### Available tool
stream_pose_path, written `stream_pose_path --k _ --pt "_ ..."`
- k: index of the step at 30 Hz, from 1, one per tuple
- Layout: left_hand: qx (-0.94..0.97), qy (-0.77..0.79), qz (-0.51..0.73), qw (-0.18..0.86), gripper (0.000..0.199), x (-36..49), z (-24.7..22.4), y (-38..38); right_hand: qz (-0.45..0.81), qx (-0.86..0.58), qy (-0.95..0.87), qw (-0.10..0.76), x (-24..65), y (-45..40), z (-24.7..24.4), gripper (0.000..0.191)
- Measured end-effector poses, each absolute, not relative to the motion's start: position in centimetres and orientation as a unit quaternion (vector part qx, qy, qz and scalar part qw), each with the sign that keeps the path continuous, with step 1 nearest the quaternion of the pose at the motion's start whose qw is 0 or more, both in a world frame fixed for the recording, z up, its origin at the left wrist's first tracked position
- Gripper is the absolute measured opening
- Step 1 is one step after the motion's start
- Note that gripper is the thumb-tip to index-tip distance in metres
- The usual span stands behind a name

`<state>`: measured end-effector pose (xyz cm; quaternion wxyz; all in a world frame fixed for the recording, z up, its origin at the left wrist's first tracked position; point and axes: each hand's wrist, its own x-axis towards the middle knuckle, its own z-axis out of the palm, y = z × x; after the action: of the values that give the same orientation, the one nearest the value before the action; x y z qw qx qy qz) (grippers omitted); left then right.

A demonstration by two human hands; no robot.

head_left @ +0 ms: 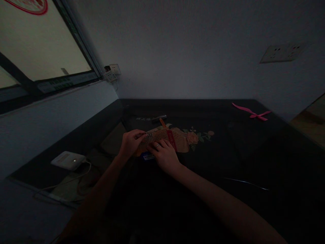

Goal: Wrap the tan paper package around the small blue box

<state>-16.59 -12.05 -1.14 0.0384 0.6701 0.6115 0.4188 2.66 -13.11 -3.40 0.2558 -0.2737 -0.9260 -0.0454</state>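
Note:
A flat brown piece with a dotted pattern and a red band lies on the dark table; I cannot tell what kind of thing it is. At its left end, my left hand is closed, thumb and fingertips pinching the edge. My right hand, with a ring on one finger, rests across its near side, fingers laid out on the surface. Part of a blue packet shows beneath the near edge. Behind the piece an orange strip sticks out, close to a small dark shiny bar. Dim light hides finer detail.
A white box-shaped device with a cable sits at the left. Toward the back right lies a pink ribbon. A thin wire-like strand is at the front right. Rose decoration marks the table surface; a wall closes the back.

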Motion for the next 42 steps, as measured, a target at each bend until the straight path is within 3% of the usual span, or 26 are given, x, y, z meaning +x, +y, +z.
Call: stream_pose_path --k 12,24,34,42 --pt "0.522 0.670 0.517 0.109 0.028 -19.0 1.4 -13.4 -0.049 -0.269 -0.927 0.258 2.7 -12.9 -3.5 0.032" --pt "0.438 0.770 0.421 0.193 0.044 -27.3 -4.1 -18.5 -0.053 -0.267 -0.928 0.255 2.8 -13.0 -3.7 0.035" --pt "0.534 0.772 0.290 0.190 0.040 -27.7 -6.1 -18.4 -0.054 -0.264 -0.928 0.256 2.8 -13.1 -4.0 0.037" --pt "0.581 0.758 0.288 0.068 0.039 -28.2 -6.9 -18.2 -0.055 -0.266 -0.928 0.255 2.9 -13.1 -3.9 0.036"
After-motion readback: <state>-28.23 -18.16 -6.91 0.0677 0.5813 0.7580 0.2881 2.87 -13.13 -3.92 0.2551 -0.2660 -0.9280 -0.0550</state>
